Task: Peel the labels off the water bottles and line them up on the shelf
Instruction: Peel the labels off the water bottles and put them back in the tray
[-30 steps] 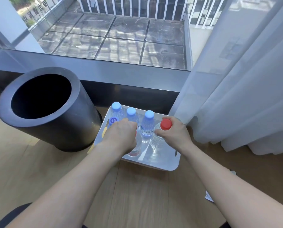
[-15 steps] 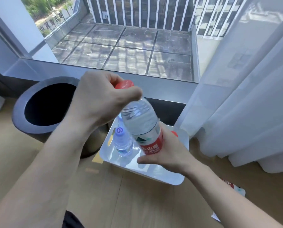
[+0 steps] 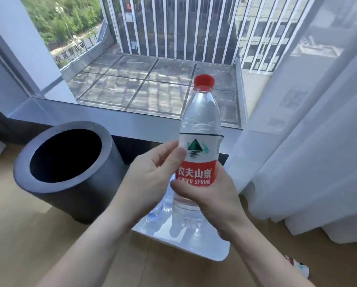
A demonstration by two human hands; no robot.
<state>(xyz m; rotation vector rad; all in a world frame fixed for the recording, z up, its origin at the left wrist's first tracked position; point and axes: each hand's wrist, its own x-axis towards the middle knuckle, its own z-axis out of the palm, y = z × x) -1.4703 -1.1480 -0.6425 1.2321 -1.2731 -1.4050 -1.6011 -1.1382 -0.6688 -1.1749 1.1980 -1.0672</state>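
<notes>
Head view: the water bottle [image 3: 200, 129] is held upright, long axis vertical, above the white tray [image 3: 204, 247], the right hand [image 3: 213, 195] wrapped shut around its lower body. The left hand [image 3: 152, 175] is closed at the label [image 3: 196, 160], its thumb pressed on the left edge, so peeling is judged to start there.

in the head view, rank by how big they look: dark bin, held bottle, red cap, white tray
1. Dark cylindrical bin
2. Clear plastic bottle with red label, though it is nearer the camera
3. White tray, mostly hidden, so unsure
4. Red screw cap
</notes>
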